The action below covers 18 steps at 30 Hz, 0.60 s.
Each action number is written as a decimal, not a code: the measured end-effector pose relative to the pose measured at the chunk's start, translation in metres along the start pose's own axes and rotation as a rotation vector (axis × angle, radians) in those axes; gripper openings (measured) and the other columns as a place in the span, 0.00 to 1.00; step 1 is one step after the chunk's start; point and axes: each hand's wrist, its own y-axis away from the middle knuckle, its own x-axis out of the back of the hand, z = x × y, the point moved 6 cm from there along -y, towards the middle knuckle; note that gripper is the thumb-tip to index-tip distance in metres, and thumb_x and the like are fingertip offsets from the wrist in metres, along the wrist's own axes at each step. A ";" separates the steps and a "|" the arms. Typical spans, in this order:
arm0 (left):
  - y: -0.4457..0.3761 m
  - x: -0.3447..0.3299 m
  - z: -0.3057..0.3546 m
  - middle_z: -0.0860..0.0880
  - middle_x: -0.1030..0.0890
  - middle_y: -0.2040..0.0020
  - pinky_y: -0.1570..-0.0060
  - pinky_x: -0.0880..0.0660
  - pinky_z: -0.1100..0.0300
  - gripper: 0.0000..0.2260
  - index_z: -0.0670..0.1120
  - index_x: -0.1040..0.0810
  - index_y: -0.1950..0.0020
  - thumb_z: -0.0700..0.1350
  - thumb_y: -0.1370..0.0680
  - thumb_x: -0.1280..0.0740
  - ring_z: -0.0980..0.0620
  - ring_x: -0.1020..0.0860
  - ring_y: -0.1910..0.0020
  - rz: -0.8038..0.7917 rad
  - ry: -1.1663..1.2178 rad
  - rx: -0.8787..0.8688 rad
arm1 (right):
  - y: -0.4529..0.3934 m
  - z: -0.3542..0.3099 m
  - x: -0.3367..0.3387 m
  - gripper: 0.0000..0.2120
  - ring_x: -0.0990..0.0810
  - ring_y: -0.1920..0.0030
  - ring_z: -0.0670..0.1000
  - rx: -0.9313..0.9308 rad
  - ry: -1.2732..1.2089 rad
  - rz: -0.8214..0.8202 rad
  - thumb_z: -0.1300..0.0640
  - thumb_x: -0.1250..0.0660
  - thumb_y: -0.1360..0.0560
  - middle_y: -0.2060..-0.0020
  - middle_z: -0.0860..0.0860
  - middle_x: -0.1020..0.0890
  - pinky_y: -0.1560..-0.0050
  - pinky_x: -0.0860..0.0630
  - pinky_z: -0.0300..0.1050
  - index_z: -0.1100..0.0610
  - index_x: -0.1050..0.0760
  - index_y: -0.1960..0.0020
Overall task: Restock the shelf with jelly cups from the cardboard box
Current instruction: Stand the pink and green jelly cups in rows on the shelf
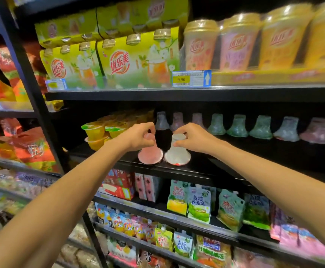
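Observation:
My left hand (138,137) pinches the narrow top of a pink jelly cup (150,153) that stands upside down near the front edge of the black middle shelf (206,171). Right beside it, my right hand (193,137) grips the top of a white jelly cup (177,153), also inverted, its wide base at the shelf. The two cups almost touch. A row of several more inverted jelly cups (237,126), green, pink and grey, lines the back of the same shelf. The cardboard box is out of view.
Stacked yellow fruit cups (95,132) stand at the shelf's left end. Above are boxed drink packs (119,62), tall milk-tea cups (239,41) and a price tag (190,78). Pouches (198,206) fill the lower shelves. A black upright post (34,89) divides off snack bags at left.

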 end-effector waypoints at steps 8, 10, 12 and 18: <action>-0.036 -0.015 -0.020 0.46 0.24 0.37 0.51 0.25 0.57 0.18 0.48 0.28 0.34 0.47 0.24 0.33 0.49 0.24 0.43 -0.024 0.030 -0.068 | -0.019 0.006 -0.017 0.14 0.18 0.53 0.51 -0.163 0.033 0.046 0.49 0.29 0.28 0.53 0.52 0.16 0.51 0.20 0.54 0.56 0.18 0.47; -0.039 -0.018 -0.025 0.46 0.24 0.36 0.49 0.23 0.56 0.18 0.48 0.28 0.33 0.49 0.23 0.34 0.48 0.24 0.42 -0.024 0.033 -0.079 | -0.025 0.009 -0.023 0.16 0.18 0.52 0.52 -0.193 0.039 0.043 0.45 0.30 0.29 0.52 0.51 0.17 0.51 0.20 0.52 0.55 0.20 0.47; -0.040 -0.020 -0.029 0.46 0.24 0.35 0.46 0.22 0.53 0.18 0.49 0.28 0.33 0.49 0.22 0.35 0.47 0.23 0.41 -0.015 0.026 -0.090 | -0.028 0.014 -0.024 0.19 0.19 0.50 0.52 -0.219 0.054 0.056 0.43 0.30 0.29 0.51 0.50 0.18 0.52 0.21 0.50 0.54 0.21 0.46; -0.017 -0.012 -0.021 0.46 0.23 0.40 0.49 0.21 0.53 0.16 0.48 0.29 0.33 0.50 0.20 0.37 0.47 0.23 0.44 0.250 -0.105 -0.194 | -0.015 0.004 -0.018 0.22 0.20 0.45 0.49 -0.221 0.138 0.086 0.45 0.30 0.25 0.43 0.50 0.18 0.46 0.21 0.49 0.54 0.24 0.35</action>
